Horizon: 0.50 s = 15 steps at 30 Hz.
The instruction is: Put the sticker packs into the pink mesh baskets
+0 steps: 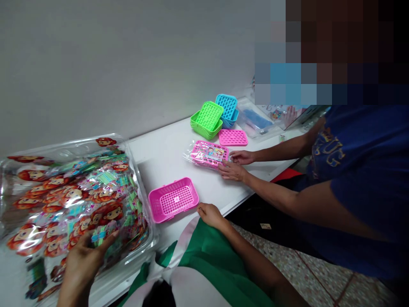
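L grip (83, 256) pinching pkt (102, 237) over tray (139, 183) | R grip (211, 215) at bskt (175, 198) corner, hold unclear

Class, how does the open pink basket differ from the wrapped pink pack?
The open pink basket is bare; the wrapped pink pack is in clear film.
The basket shows its inside; the pack shows a printed card on top.
The basket lies by the person's right hand; the pack lies at a co-worker's hands.
Both are on the white table.
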Tool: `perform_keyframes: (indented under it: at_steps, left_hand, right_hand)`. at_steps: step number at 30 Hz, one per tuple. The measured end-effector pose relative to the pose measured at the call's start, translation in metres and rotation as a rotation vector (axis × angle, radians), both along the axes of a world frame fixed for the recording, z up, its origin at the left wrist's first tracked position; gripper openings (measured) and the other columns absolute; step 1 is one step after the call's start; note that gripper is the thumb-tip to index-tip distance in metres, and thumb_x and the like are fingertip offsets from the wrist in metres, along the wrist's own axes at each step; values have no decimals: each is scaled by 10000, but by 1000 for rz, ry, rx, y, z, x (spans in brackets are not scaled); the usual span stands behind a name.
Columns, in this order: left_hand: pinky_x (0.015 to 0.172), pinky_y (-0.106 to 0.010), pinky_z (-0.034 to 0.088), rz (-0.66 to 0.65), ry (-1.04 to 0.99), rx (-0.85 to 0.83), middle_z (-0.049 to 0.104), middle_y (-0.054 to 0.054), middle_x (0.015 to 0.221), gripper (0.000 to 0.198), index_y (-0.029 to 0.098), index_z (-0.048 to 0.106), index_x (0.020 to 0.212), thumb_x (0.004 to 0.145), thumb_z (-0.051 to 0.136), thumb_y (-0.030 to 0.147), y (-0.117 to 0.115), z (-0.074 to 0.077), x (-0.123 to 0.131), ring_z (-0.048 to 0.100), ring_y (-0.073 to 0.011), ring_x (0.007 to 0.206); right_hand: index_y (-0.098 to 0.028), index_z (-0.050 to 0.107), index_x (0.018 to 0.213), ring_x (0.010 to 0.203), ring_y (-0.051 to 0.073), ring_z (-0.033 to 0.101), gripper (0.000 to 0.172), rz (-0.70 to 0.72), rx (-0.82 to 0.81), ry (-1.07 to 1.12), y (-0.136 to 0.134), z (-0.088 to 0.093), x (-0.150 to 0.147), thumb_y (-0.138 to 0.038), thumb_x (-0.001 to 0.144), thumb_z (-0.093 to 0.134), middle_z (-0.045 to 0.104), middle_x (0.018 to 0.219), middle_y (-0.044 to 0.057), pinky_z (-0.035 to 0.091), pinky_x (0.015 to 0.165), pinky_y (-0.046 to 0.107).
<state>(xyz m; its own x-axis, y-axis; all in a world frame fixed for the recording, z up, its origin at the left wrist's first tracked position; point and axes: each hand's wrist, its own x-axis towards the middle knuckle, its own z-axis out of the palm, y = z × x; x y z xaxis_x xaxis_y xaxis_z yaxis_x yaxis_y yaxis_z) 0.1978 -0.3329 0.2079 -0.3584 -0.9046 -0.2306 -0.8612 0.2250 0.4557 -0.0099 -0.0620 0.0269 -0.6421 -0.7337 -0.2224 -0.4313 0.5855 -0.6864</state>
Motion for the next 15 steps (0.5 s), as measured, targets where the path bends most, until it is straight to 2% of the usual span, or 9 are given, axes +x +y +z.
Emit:
perform_keyframes:
  at_steps: [2,4,6,9,15]
  left_hand:
    - [523,-288,387,16,25,18,492,55,442,718,182,598,979,499,658,713,0,0,0,523,-216,507]
    - [556,-289,411,32,65,40,599,26,579,711,194,600,965,456,702,680,-1,0,-1,569,-218,577]
    - [566,-292,423,44,109,83,637,8,659,707,191,595,953,438,720,658,-2,1,-2,578,-214,596]
    - [544,-293,422,54,137,137,618,14,618,689,178,591,942,427,743,610,-1,3,-2,554,-201,550]
    - [517,-277,406,68,182,108,581,27,555,597,177,599,901,480,722,582,3,2,-1,527,-184,516]
  right_hand:
    - [-212,629,921,747,161,594,173,2,5,-3,0,-1,0,-242,895,461,681,846,14,319,636,234]
    - [-211,630,922,748,160,594,173,3,2,-5,-1,-2,0,-240,895,461,680,842,14,319,637,232]
    - [-210,629,914,748,159,596,172,1,-4,-4,0,-3,-1,-236,894,460,680,835,12,318,637,231]
    - [-208,628,902,743,158,597,168,3,-9,-2,0,-2,-1,-230,890,462,679,825,9,314,633,232]
    - [-203,626,897,722,151,590,165,5,-13,-1,1,-1,-1,-228,888,464,677,821,11,317,629,227]
